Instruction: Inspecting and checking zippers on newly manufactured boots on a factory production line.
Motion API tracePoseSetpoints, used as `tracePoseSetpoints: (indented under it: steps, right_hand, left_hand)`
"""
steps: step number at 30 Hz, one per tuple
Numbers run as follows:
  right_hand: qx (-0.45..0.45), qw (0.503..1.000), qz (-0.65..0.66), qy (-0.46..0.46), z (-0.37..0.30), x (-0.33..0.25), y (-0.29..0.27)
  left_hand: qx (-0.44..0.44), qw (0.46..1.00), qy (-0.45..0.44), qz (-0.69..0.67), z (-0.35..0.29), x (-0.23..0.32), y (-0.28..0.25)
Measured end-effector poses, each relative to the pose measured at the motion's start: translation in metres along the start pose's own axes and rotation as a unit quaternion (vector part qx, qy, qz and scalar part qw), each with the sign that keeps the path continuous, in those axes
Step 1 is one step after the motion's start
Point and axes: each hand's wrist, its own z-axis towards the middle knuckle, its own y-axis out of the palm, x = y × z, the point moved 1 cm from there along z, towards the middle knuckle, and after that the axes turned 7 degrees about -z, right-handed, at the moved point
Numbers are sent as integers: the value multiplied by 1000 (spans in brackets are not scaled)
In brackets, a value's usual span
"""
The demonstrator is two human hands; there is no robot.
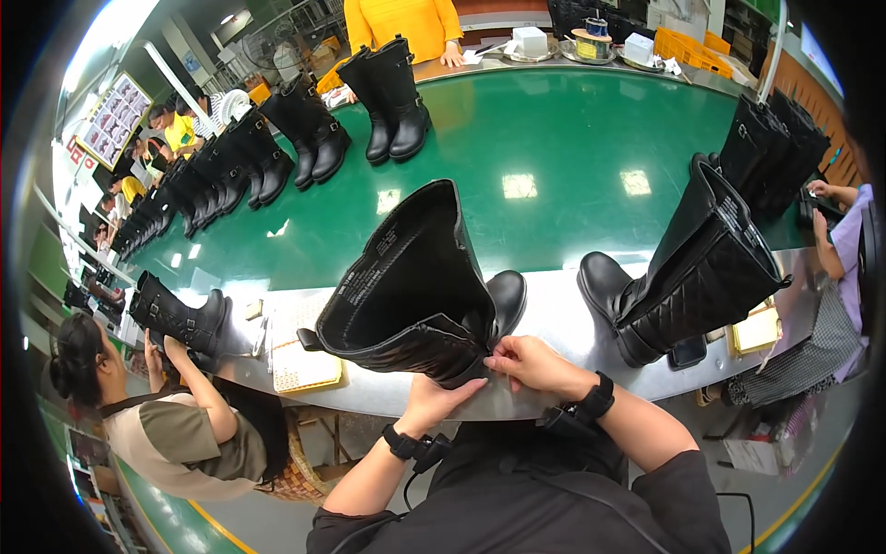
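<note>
light gleamed in patches on a green table, and a metal ledge ran along its near side. a tall black boot was at the near edge of this ledge, straight in front of the person; its shaft leaned left, its wide top gaped upward and its toe pointed away. the left hand held the boot's near side from below, with most of its fingers hidden. the right hand was narrow, thumb and forefinger pinched together at the boot's near right side; whether anything small was between them, i could not tell. a second boot stood to the right on the ledge, well apart from the first. a yellow-edged pad lay to the left. beyond it, a co-worker had both hands close to a buckled boot. across the table stood a person in a yellow top.
</note>
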Motion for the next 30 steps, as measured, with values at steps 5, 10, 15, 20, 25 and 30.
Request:
tracePoseSetpoints:
  steps: [5,10,15,20,25,30]
  right_hand:
    - [-123,982,122,71,0,0,6]
    - [-59,979,193,28,-13,-15,13]
    - [-44,968,246,18,-17,-23,9]
    - [-53,988,146,25,-9,-8,-3]
    - [-6,997,-33,-62,-12,-6,-6]
    - [-112,957,264,-53,-29,-50,-21]
  left_hand:
    - [26,999,-43,-14,-5,4,6]
    - [81,995,35,51,-3,0,10]
    - [50,998,35,4,7,-4,10]
    - [75,995,35,57,8,-1,19]
    - [73,996,-32,51,8,-2,16]
    - [55,997,22,55,9,-2,18]
